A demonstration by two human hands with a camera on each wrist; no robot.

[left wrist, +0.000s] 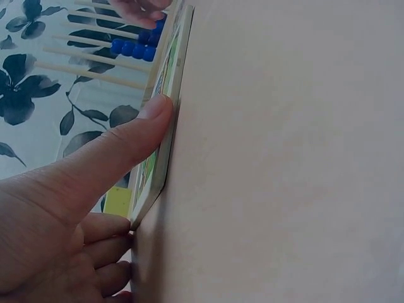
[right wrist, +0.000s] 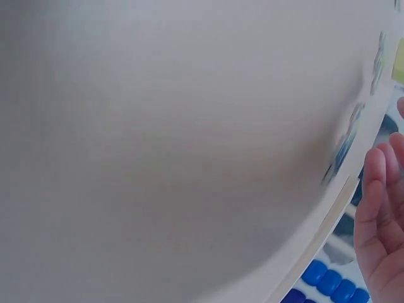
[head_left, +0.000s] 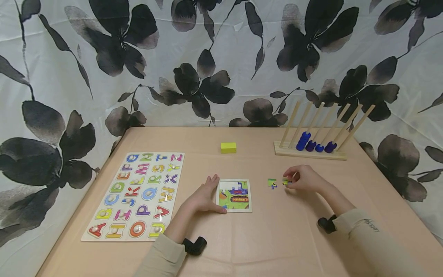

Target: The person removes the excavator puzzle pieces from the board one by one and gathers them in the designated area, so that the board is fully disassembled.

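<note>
A small framed jigsaw puzzle (head_left: 238,196) showing a blue and red tracked vehicle lies flat on the table. My left hand (head_left: 204,196) rests at its lower left corner, fingers stretched along the left side. In the left wrist view the thumb (left wrist: 142,129) presses on the frame's near edge. To the right lie two loose jigsaw pieces, one green and blue (head_left: 272,184), the other (head_left: 285,181) partly covered by my right hand (head_left: 302,177). From the right wrist view, the right fingers (right wrist: 374,167) hover just above this nearer piece (right wrist: 344,145), loosely bent, with a gap between.
An alphabet board (head_left: 138,196) with knobbed letters spans the left side. A yellow block (head_left: 228,147) sits behind the puzzle. At the back right stands a wooden peg rack (head_left: 311,153) with blue beads (head_left: 301,144). Floral cloth (head_left: 207,57) hangs behind the table.
</note>
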